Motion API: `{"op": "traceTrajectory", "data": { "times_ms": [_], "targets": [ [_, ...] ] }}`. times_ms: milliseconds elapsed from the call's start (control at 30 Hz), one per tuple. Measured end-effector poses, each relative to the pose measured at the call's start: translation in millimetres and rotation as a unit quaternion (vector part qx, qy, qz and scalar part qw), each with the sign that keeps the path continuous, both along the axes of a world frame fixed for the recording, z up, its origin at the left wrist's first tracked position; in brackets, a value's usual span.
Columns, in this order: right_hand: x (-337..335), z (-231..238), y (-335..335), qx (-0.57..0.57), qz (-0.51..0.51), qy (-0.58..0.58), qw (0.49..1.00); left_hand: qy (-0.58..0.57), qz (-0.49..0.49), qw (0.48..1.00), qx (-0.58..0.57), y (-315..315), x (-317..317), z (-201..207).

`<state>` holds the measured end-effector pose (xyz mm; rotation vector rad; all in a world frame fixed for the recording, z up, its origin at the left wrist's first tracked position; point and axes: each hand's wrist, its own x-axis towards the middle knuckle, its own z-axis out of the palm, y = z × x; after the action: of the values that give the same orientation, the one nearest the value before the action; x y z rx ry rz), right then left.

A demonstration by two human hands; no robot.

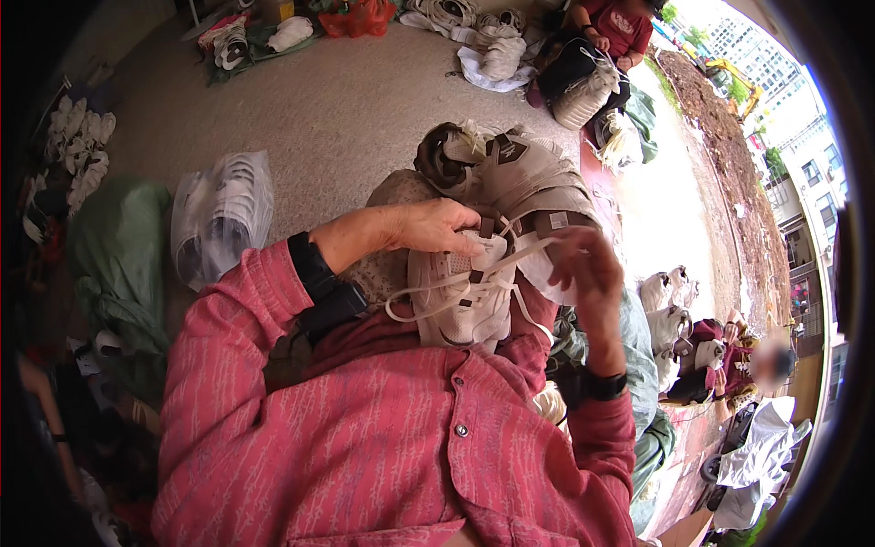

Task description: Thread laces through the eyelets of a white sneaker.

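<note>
the shoe (460,314) lies just our side of the shoe stack (538,182). our left hand (427,225) pinches its ankle end; our right hand's (585,269) fingers blur at the lace (521,256), grip unclear. we should pull evenly, keeping the loop untwisted.
</note>
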<state>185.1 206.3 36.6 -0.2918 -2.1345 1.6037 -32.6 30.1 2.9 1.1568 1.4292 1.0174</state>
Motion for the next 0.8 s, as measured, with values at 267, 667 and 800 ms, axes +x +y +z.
{"op": "traceTrajectory", "data": {
  "times_ms": [267, 667, 800],
  "targets": [
    [-3.0, 10.8, -5.8, -0.262, 0.027, 0.025, 0.964, 0.087, 0.021, 0.996, -0.001, 5.2, 0.5, -6.6],
    [-14.5, -14.9, -25.9, 0.326, 0.033, -0.229, 0.917, -0.008, -0.022, 0.999, 0.027, 6.5, -5.2, -19.2],
    [-19.9, -9.7, -33.9, 0.376, 0.022, -0.113, 0.919, 0.014, -0.021, 0.999, 0.032, 5.8, -3.7, -14.5]
  ]
}}
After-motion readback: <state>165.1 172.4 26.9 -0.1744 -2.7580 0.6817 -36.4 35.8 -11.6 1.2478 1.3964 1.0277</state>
